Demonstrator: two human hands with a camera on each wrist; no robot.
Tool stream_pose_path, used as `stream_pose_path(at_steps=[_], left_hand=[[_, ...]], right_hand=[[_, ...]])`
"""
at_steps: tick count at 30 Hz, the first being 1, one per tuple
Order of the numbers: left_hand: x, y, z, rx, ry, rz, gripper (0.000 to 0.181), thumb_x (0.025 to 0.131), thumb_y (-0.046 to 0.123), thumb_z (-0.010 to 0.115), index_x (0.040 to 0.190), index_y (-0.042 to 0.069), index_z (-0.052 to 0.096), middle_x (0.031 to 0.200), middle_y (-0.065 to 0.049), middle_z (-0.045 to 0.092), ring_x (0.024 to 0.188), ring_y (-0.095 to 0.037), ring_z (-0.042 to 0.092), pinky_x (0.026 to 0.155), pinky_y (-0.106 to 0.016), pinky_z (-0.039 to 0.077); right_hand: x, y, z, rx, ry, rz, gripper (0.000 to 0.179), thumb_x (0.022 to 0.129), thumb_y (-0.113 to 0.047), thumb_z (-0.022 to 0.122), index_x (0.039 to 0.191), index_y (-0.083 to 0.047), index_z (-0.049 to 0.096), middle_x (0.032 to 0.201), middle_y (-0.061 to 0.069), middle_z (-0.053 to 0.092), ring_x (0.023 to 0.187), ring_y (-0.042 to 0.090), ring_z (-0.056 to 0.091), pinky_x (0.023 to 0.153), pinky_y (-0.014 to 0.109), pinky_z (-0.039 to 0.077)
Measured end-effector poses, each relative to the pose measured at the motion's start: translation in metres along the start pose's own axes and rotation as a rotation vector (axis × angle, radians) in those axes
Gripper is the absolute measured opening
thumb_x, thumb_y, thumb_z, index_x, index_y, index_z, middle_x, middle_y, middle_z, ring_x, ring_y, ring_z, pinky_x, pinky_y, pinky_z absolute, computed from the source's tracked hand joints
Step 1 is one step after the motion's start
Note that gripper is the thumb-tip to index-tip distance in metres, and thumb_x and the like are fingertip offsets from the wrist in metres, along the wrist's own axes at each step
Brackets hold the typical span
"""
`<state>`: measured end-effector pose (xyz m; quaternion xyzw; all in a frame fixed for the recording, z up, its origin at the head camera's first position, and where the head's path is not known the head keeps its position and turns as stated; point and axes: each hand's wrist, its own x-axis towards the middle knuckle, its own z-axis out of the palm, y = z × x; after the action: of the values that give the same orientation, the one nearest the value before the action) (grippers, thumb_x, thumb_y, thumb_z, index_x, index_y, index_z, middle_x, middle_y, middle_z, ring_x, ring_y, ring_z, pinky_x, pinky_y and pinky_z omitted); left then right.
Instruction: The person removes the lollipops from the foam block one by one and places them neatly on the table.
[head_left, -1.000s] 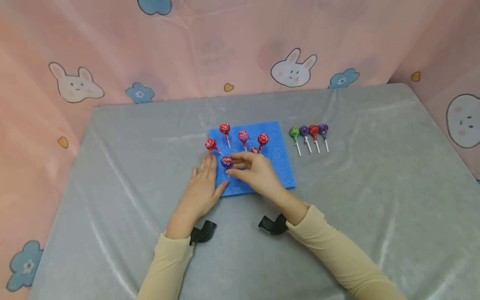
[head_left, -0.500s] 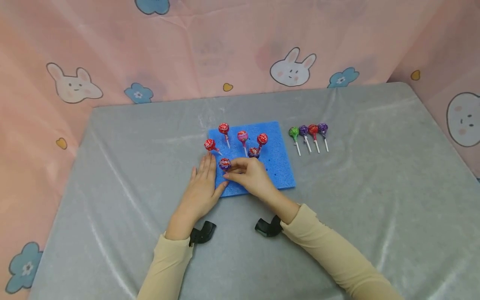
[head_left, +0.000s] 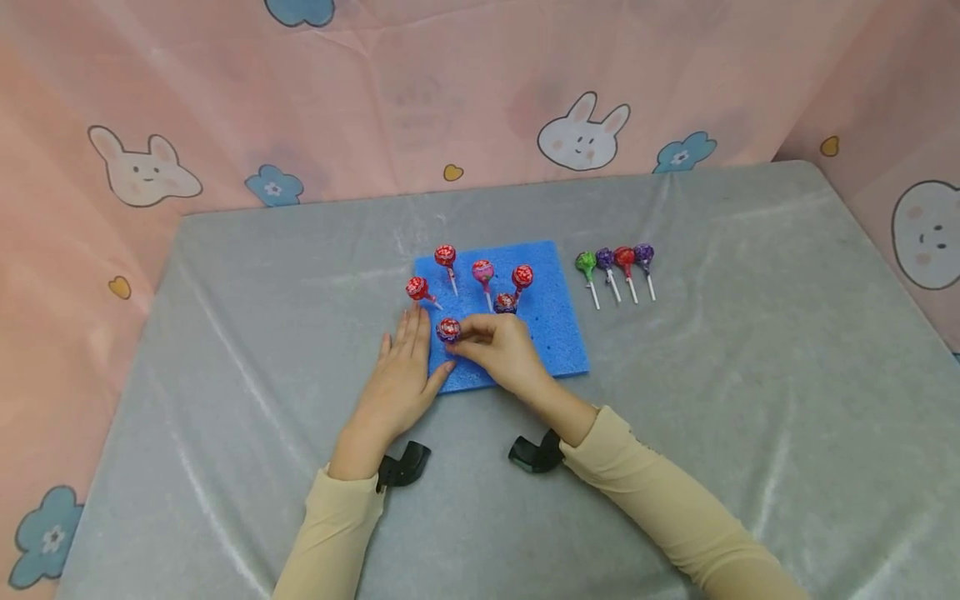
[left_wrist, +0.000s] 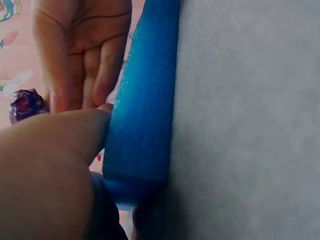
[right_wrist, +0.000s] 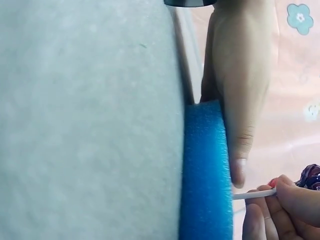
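My right hand (head_left: 504, 350) pinches a purple-and-red wrapped lollipop (head_left: 448, 330) just below its head. In the right wrist view, the white stick (right_wrist: 254, 194) runs down to the top face of a blue foam block (head_left: 551, 333); how deep it goes is hidden. Flat along the block's left edge lies my left hand (head_left: 397, 379), fingers straight and thumb on the foam. Behind the hands stand a red lollipop (head_left: 446, 256), a leaning red lollipop (head_left: 417, 288), a pink lollipop (head_left: 483, 271), another red lollipop (head_left: 522, 276) and a dark lollipop (head_left: 506, 303).
Right of the foam, a green lollipop (head_left: 586, 262), two purple lollipops (head_left: 643, 255) and a red lollipop (head_left: 624, 257) lie in a row on the grey tablecloth (head_left: 712, 375). Small holes dot the foam. A pink printed curtain (head_left: 337, 100) hangs behind the table.
My right hand has moved slightly down and left with the lollipop, then stayed almost still. The dark lollipop behind it shows more now. My left hand keeps its place.
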<state>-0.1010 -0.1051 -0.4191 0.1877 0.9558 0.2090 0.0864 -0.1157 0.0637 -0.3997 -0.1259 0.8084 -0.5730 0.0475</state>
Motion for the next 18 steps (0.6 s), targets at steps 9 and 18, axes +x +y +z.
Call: stream_pose_path(at_steps=[9,18], left_hand=[[0.0,0.0,0.0,-0.005,0.0,0.0,0.075,0.1,0.038,0.041,0.149,-0.004,0.003,0.156,-0.017,-0.002,0.143,-0.029,-0.001,0.112,-0.051,0.004],[0.0,0.001,0.0,-0.008,-0.001,0.003,0.075,0.1,0.039,0.041,0.149,-0.004,0.004,0.156,-0.017,-0.001,0.143,-0.03,-0.001,0.112,-0.051,0.005]], right_hand=[[-0.002,-0.01,-0.01,0.028,0.026,-0.053,0.01,0.081,0.005,0.069,0.091,0.008,0.07,0.088,0.017,0.07,0.081,0.024,0.069,0.073,0.027,0.054],[-0.002,-0.021,-0.031,0.123,0.074,-0.075,0.01,0.082,0.004,0.069,0.091,0.008,0.07,0.089,0.017,0.07,0.081,0.021,0.069,0.073,0.028,0.054]])
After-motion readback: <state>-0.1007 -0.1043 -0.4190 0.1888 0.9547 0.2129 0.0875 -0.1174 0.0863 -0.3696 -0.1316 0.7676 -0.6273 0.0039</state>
